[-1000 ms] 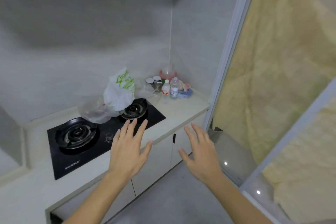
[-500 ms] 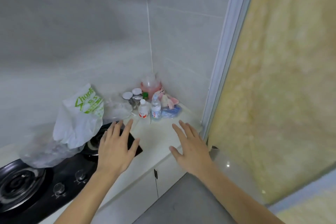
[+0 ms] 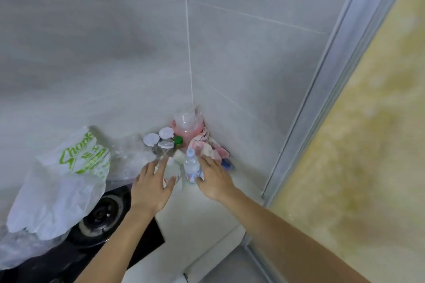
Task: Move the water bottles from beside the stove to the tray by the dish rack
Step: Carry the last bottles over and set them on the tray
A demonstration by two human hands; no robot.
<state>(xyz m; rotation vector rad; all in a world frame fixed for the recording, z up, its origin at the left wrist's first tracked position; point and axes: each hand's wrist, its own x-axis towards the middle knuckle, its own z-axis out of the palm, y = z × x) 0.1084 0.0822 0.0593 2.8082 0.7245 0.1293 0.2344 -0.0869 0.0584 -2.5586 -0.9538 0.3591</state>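
Note:
Two small water bottles stand on the pale counter (image 3: 202, 216) in the corner, right of the black stove (image 3: 103, 213). The right water bottle (image 3: 190, 164) is clear with a pale blue cap. My right hand (image 3: 215, 180) curls round it, thumb in front and fingers behind. The left water bottle (image 3: 172, 167) is blurred and partly hidden. My left hand (image 3: 151, 187) is at it with fingers spread, thumb and fingers on either side, not closed. No tray or dish rack is in view.
Behind the bottles stand white-lidded jars (image 3: 165, 136), a green-capped jar (image 3: 178, 139), a pink plastic container (image 3: 187, 125) and a crumpled cloth (image 3: 208, 150). A white plastic bag (image 3: 62, 186) lies over the burner. A metal door frame (image 3: 310, 122) is at the right.
Both hands have moved forward over the counter to the bottles. The right hand has wrapped round the blue-capped bottle. The view has closed in on the corner.

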